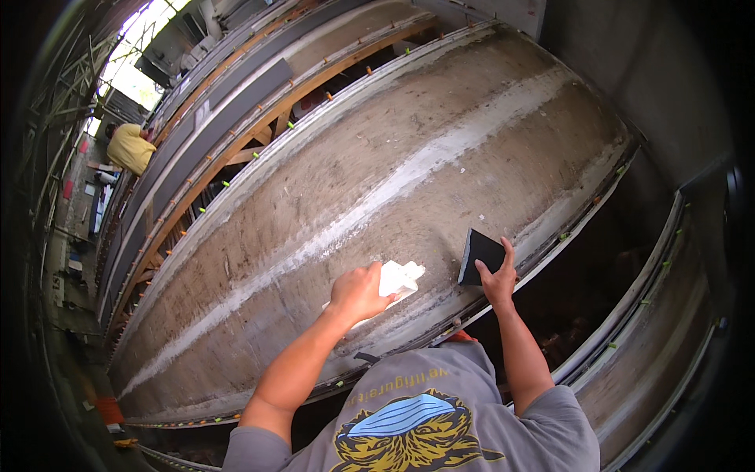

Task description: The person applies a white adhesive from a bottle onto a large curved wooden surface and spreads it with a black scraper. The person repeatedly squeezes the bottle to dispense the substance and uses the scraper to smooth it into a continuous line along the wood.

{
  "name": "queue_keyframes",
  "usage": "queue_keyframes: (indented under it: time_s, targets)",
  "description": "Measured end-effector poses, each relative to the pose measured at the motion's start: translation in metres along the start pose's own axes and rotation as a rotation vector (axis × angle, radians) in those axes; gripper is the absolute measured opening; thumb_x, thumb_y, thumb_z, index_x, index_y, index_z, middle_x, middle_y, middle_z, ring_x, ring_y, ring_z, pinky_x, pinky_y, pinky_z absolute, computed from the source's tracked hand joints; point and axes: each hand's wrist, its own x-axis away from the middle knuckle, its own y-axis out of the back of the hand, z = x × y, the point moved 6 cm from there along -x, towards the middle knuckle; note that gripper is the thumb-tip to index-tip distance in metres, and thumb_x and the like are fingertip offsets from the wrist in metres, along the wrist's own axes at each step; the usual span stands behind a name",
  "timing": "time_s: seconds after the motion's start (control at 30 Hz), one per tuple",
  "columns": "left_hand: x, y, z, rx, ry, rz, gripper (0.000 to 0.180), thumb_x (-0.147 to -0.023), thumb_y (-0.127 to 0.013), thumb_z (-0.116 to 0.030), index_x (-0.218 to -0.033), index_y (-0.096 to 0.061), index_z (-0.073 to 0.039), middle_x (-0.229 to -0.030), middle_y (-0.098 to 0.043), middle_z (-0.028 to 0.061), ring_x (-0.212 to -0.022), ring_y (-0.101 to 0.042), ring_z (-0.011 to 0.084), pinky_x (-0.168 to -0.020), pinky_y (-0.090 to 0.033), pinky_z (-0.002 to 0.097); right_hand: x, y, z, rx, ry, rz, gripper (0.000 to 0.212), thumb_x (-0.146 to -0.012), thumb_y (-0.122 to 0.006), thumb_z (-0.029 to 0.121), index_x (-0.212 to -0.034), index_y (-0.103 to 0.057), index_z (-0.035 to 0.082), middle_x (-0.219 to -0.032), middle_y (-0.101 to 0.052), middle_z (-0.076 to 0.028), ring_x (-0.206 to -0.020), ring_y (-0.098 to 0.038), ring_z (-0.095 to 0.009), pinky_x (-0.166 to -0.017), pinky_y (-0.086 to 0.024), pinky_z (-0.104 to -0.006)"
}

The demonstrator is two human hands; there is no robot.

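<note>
In front of me lies a long, curved brown shell [259,236], tapering to the lower left, with a pale streak of filler [409,173] along its middle. My left hand [358,295] is closed on the edge of a white board that carries a heap of white paste [399,279]; most of the board is hidden by the hand and paste. To its right, my right hand [497,275] grips a dark, flat rectangular spreader [481,253] with a pale edge. The spreader is over the shell near its near rim; whether it touches the surface I cannot tell.
Orange and green clips [290,124] line the shell's rim. Beyond it stand wooden framing [236,157] and long grey strips. Another shell [653,370] lies at the right across a dark gap. A person in yellow [131,149] works at the far left.
</note>
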Motion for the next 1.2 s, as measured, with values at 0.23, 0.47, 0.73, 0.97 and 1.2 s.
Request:
queue_keyframes:
  time_s: [0.23,0.47,0.73,0.97,1.2]
  targets:
    - [-0.012,0.004,-0.022,-0.145,-0.112,0.006,0.059,-0.078,-0.082,-0.047,-0.106,-0.063,0.001,-0.083,-0.074,0.0201,-0.079,-0.075,0.0371,-0.069,-0.060,0.0484,-0.003,0.001,-0.001,0.074,0.059,-0.029,0.084,-0.081,-0.084,0.026,-0.151,-0.037,0.019,-0.124,-0.068,-0.024,-0.105,-0.069,-0.045,-0.091,-0.054,-0.0491]
    - [-0.020,0.008,-0.032,-0.162,-0.118,0.040,0.054,-0.078,-0.083,-0.043,-0.102,-0.066,0.001,-0.085,-0.075,0.0197,-0.081,-0.076,0.0362,-0.069,-0.061,0.0473,-0.003,0.003,0.005,0.100,-0.020,0.003,0.083,-0.082,-0.083,0.029,-0.151,-0.038,0.020,-0.113,-0.071,-0.025,-0.102,-0.069,-0.046,-0.088,-0.054,-0.0511]
    - [-0.025,0.011,-0.043,-0.238,-0.150,0.046,0.056,-0.078,-0.083,-0.048,-0.101,-0.066,0.000,-0.081,-0.074,0.0186,-0.077,-0.075,0.0356,-0.066,-0.060,0.0471,-0.003,0.003,0.009,0.124,0.005,-0.010,0.081,-0.083,-0.083,0.028,-0.150,-0.038,0.020,-0.113,-0.071,-0.026,-0.102,-0.069,-0.046,-0.088,-0.055,-0.0502]
    - [-0.027,0.011,-0.049,-0.250,-0.188,0.048,0.054,-0.077,-0.084,-0.047,-0.100,-0.067,-0.002,-0.081,-0.074,0.0173,-0.077,-0.075,0.0352,-0.065,-0.060,0.0469,-0.003,0.003,0.009,0.107,0.003,-0.005,0.080,-0.082,-0.083,0.027,-0.149,-0.039,0.019,-0.113,-0.071,-0.026,-0.101,-0.070,-0.045,-0.088,-0.055,-0.0493]
    - [-0.039,0.007,-0.046,-0.278,-0.170,0.046,0.054,-0.077,-0.084,-0.046,-0.103,-0.068,-0.002,-0.083,-0.074,0.0176,-0.078,-0.075,0.0345,-0.067,-0.061,0.0467,-0.003,0.002,0.006,0.110,-0.031,0.022,0.080,-0.083,-0.083,0.028,-0.149,-0.039,0.018,-0.112,-0.071,-0.026,-0.101,-0.071,-0.045,-0.087,-0.055,-0.0486]
